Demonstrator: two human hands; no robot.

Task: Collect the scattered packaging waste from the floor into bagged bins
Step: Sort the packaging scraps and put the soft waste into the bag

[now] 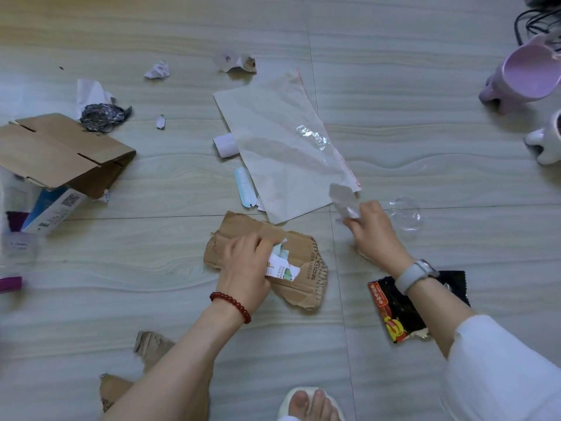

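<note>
The left hand (247, 268) grips torn printed paper scraps (280, 265) over a ripped cardboard piece (300, 262), while the right hand (372, 230) pinches a crumpled clear wrapper (343, 199) near the large plastic bag (282, 144).

Pink mug (529, 75) tipped over — white mug (546, 141) near, cables (534, 24) behind.

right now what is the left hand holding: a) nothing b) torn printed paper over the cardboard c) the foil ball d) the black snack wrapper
b: the left hand grips torn printed paper above the torn cardboard, while the foil ball and the black snack wrapper lie untouched on the floor.
</note>
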